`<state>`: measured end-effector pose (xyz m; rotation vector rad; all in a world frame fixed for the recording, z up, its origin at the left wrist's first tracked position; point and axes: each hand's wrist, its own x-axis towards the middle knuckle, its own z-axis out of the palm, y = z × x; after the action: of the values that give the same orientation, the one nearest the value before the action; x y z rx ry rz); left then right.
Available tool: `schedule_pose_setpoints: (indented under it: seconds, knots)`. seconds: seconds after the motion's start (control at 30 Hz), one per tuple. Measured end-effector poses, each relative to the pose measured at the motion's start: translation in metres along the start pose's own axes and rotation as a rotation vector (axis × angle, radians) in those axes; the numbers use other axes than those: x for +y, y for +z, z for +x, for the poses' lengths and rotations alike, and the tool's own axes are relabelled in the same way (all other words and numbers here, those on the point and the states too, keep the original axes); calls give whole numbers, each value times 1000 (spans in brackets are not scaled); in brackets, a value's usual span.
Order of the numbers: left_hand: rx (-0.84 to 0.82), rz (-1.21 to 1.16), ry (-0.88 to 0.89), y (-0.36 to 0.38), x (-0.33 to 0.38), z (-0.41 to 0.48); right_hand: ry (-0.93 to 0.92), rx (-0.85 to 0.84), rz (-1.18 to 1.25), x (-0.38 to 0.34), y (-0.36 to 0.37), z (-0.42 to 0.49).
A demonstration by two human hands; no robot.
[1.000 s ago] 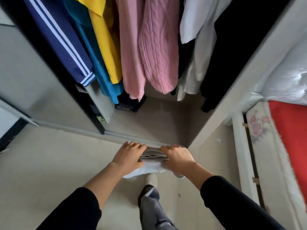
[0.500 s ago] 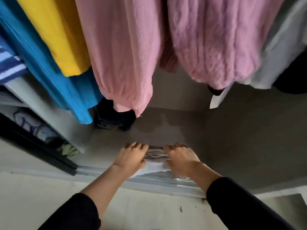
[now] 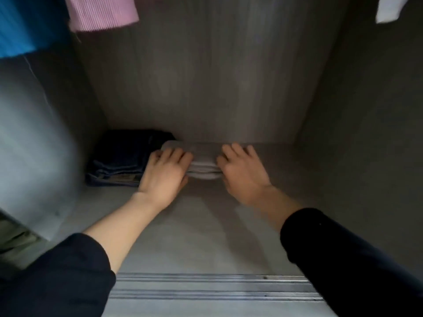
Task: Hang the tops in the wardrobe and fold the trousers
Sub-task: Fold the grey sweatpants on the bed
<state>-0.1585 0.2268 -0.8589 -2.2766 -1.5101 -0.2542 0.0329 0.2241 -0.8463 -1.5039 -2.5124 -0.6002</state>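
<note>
At the back of the wardrobe floor [image 3: 206,225], close to the rear wall, the folded pale trousers [image 3: 203,162] lie just beside a folded dark denim stack [image 3: 121,156] on their left. The left hand [image 3: 164,172] and right hand [image 3: 242,172] grip the pale stack from either end, fingers curled over its top; with the blur I cannot tell whether it rests fully on the floor. Hems of a blue top [image 3: 23,26], a pink top [image 3: 100,12] and a white garment [image 3: 389,8] hang above.

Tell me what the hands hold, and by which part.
Both hold the folded grey trousers: left hand at its left end, right hand at its right end, fingers on top.
</note>
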Motion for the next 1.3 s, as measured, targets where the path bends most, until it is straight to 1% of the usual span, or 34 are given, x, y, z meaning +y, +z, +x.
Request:
schedule_pose_setpoints:
  seconds: [0.03, 0.1, 0.13, 0.17, 0.2, 0.23, 0.3, 0.4, 0.53, 0.63, 0.77, 0.83, 0.97, 1.1, 1.2, 1.3]
  knots:
    - [-52, 17, -13, 17, 7, -10, 20, -18, -2, -13, 17, -8]
    - [-173, 27, 22, 53, 22, -36, 67, -266, 74, -41, 43, -26]
    - [-245, 21, 46, 67, 28, -47, 56, -396, 125, -52, 55, -35]
    - [-298, 4, 58, 82, 31, -55, 52, -487, 173, -59, 64, -43]
    - [-353, -21, 68, 90, 33, -59, 53, -520, 196, -62, 69, -47]
    - [-377, -25, 67, 91, 33, -58, 55, -520, 200, -61, 72, -47]
    - [-395, -74, -14, 87, 27, -50, 71, -484, 210, -55, 77, -41]
    - [-398, -150, -92, 97, 20, -32, 161, -459, 293, -43, 88, -26]
    - [-447, -238, -188, 115, 12, -16, 345, -482, 597, -28, 118, -13]
    - [-431, -263, -201, 123, 7, -2, 363, -531, 713, -19, 137, -6]
    - [-434, -287, -208, 135, 3, 10, 437, -583, 930, -13, 145, 6]
    - [-468, -299, -218, 141, 0, 13, 432, -615, 957, -11, 143, 10]
    - [-597, -284, -241, 147, -7, 14, 444, -672, 1014, -12, 140, 14]
    - [-691, -304, -337, 144, -11, 15, 413, -711, 963, -18, 134, 7]
    - [-692, -390, -379, 136, -4, 13, 444, -623, 956, -19, 125, -1]
    - [-666, -471, -357, 110, 1, 7, 553, -540, 961, -15, 103, -9]
